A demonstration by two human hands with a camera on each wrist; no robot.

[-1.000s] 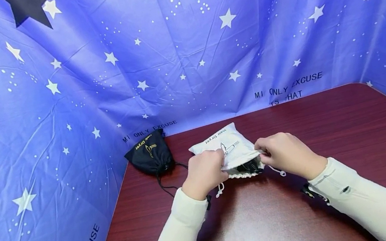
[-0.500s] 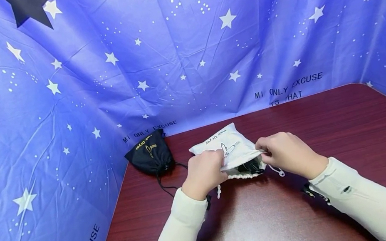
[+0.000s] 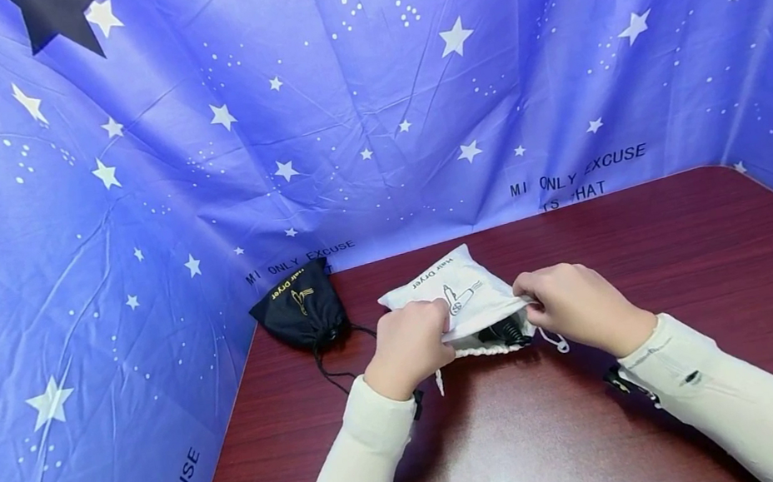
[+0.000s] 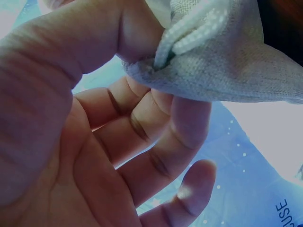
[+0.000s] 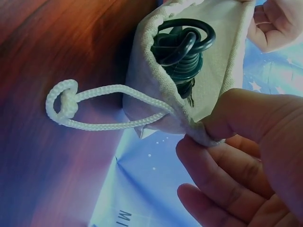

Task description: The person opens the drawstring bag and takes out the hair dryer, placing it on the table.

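A white drawstring bag (image 3: pixel 465 283) printed "Hair Dryer" lies on the table in the head view, its mouth toward me and spread apart. My left hand (image 3: pixel 412 346) pinches the left corner of the mouth between thumb and fingers, beside the cord (image 4: pixel 189 35) in the left wrist view. At the opposite corner my right hand (image 3: pixel 582 303) pinches the hem, and a knotted white cord loop (image 5: pixel 111 88) hangs out there. Inside the bag a black coiled cable (image 5: pixel 184 59) shows; whatever lies deeper is hidden by the cloth.
A black drawstring bag (image 3: pixel 302 309) with yellow "Hair Dryer" print lies at the back left of the dark red wooden table (image 3: pixel 509 441), its black cords trailing toward my left hand. Blue star-patterned cloth (image 3: pixel 348 95) hangs behind the table and along both sides.
The mouth of the white bag has been drawn slightly wider as my right hand shifted a little to the right. My left hand stays nearly still; the cord end below it has swung slightly.
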